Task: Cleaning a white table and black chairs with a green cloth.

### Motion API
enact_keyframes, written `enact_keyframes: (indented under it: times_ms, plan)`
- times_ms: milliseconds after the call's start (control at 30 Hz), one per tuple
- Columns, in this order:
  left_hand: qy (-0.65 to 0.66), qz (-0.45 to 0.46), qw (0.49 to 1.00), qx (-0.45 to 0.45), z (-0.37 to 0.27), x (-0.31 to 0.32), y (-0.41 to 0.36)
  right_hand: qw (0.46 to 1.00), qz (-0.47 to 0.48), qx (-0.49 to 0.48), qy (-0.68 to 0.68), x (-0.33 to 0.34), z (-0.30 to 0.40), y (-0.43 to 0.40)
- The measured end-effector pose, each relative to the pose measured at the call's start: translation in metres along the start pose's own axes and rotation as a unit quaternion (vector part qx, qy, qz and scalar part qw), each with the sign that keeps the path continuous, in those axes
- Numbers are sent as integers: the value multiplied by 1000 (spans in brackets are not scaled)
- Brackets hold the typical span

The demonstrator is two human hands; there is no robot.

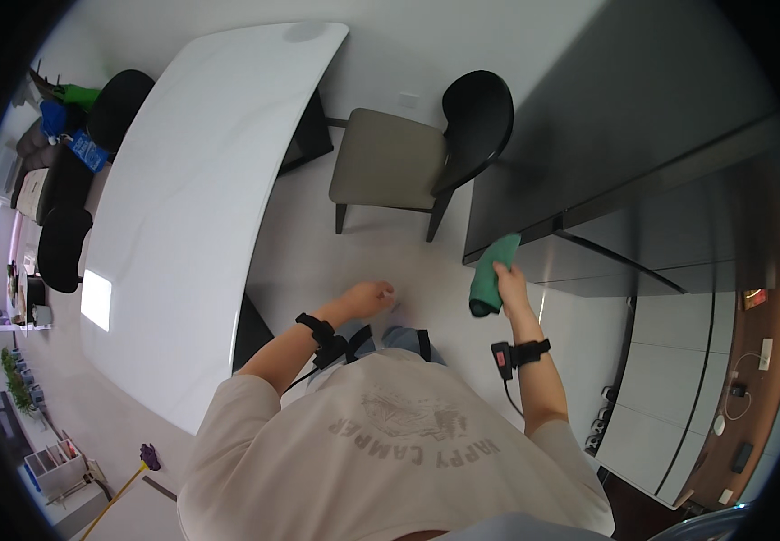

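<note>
My right hand (512, 287) grips a folded green cloth (491, 276), dark at its lower end. The cloth hangs in front of the lower edge of a tall dark grey cabinet (606, 149). My left hand (370, 299) is held low before my body with the fingers curled. Whether something small sits between those fingertips is too blurred to say. To the left of that hand runs the long edge of a white marble-look table (194, 169). Each wrist wears a black strap with a small device and a cable.
Ahead, a chair (393, 159) with a grey-brown seat and black back faces the table's side. Dark chairs (65, 247) line the table's far side. A white drawer cabinet (660, 358) with a wooden top is at right. A yellow-handled mop (119, 490) lies lower left.
</note>
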State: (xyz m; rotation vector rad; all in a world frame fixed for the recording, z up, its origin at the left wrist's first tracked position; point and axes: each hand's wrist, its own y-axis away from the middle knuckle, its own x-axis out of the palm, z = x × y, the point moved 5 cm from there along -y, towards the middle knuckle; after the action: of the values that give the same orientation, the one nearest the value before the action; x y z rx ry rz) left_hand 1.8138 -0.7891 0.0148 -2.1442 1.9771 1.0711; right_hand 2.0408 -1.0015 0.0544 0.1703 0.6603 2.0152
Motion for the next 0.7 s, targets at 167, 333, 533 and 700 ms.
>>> enact_keyframes:
  times_ms: [167, 333, 533, 700]
  plan:
    - [68, -7, 997, -19, -35, -22, -59, 878, -125, -342, 310, -13, 143, -89]
    - [105, -1, 994, -27, -26, -45, -102, 718, -162, -493, 464, 43, 250, -137]
    - [112, 5, 994, -6, -22, -75, -148, 524, 60, -339, 779, 98, 194, -213]
    - [132, -22, 991, 18, -7, -114, -190, 388, 196, -367, 822, 91, 176, -199]
